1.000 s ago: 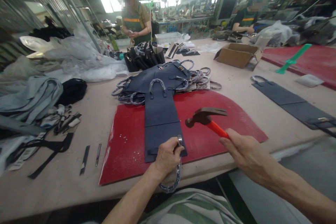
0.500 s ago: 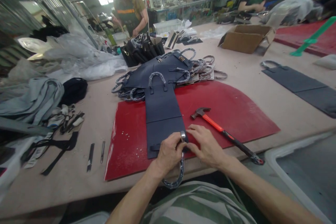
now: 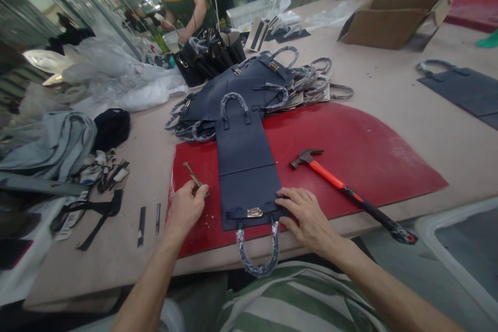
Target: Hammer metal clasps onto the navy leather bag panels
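Note:
A flat navy bag panel (image 3: 249, 161) lies lengthwise on a red board (image 3: 350, 145), a plastic-wrapped handle at each end. The near handle (image 3: 259, 270) hangs over the table edge. Across the panel's near end runs a strap with a metal clasp (image 3: 254, 212). My left hand (image 3: 185, 207), left of the panel, pinches a slim metal punch (image 3: 191, 172) with a flat head, over the board. My right hand (image 3: 305, 215) rests with stretched fingers on the panel's near right edge, by the strap end. To its right lies a claw hammer (image 3: 330, 179) with a red and black handle.
Behind the panel sit a heap of navy bag pieces (image 3: 241, 83) and several black bags (image 3: 210, 57). An open cardboard box (image 3: 389, 21) and another navy panel (image 3: 462, 88) are at right. Clear plastic (image 3: 128, 72) and cloth (image 3: 50, 140) lie left. A person (image 3: 182, 5) stands across the table.
My left hand has moved left, off the panel's near end, carrying the punch; the clasp and strap now show. My right hand stays at the panel's right edge. The view has shifted.

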Action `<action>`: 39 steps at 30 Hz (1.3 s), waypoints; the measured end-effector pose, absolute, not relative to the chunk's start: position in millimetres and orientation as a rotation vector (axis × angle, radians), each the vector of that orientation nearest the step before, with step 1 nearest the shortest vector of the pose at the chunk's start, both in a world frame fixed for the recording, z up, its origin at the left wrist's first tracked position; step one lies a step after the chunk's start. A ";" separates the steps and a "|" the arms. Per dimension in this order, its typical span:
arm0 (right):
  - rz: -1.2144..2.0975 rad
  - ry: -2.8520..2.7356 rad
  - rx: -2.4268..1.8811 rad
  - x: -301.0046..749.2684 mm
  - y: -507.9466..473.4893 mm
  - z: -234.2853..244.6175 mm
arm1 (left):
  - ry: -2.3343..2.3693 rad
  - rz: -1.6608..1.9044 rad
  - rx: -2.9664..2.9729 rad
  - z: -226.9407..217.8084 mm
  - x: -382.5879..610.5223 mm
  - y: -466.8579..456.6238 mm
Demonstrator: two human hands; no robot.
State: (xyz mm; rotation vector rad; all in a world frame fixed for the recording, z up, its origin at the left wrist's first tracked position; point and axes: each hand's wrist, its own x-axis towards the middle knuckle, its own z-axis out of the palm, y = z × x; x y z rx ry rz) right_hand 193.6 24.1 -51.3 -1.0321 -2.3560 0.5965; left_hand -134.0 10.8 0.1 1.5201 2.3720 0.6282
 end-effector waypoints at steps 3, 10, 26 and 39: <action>0.607 -2.355 -1.038 192.6 24.3 -51.0 | 2.577 0.101 1.558 -0.2 -154.5 0.9; 0.572 -2.369 -1.085 180.9 27.8 -46.5 | 2.332 0.195 2.184 -2.4 -115.1 -19.8; 0.379 -2.474 -0.959 166.8 37.4 -51.3 | 1.767 0.796 2.287 -36.9 -86.2 -26.0; 0.849 -2.019 -1.053 173.5 37.2 -56.5 | 1.752 1.148 1.975 -51.5 -88.2 -41.5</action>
